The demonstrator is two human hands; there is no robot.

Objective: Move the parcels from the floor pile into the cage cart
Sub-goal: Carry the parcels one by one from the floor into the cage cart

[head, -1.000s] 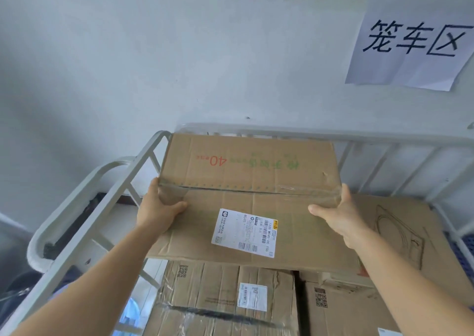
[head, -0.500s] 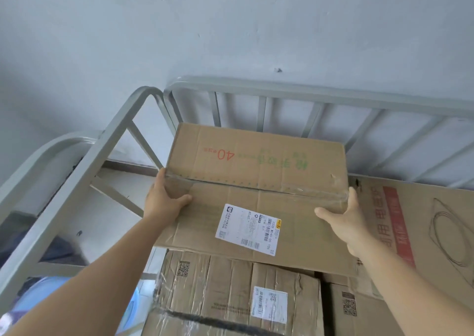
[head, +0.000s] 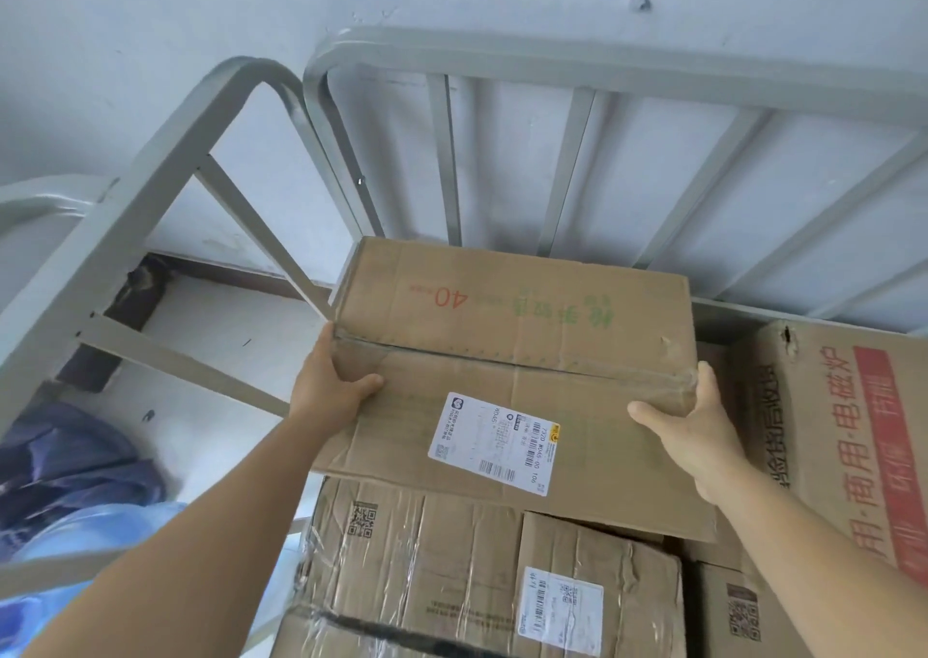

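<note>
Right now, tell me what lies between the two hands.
In the head view, the flat cardboard parcel spans between the left hand and right hand; both grip its ends.

A parcel sorting or warehouse room, shown by a grey metal cage cart (head: pixel 150 195) w/ barred sides set against a bare, scuffed white wall (head: pixel 150 15). Inside are stacked cardboard boxes (head: pixel 452 557) wrapped in clear tape, w/ white shipping labels (head: pixel 494 439), barcodes & QR codes. Blue plastic bags (head: pixel 70 497) lie on the floor beside the cart.
</note>
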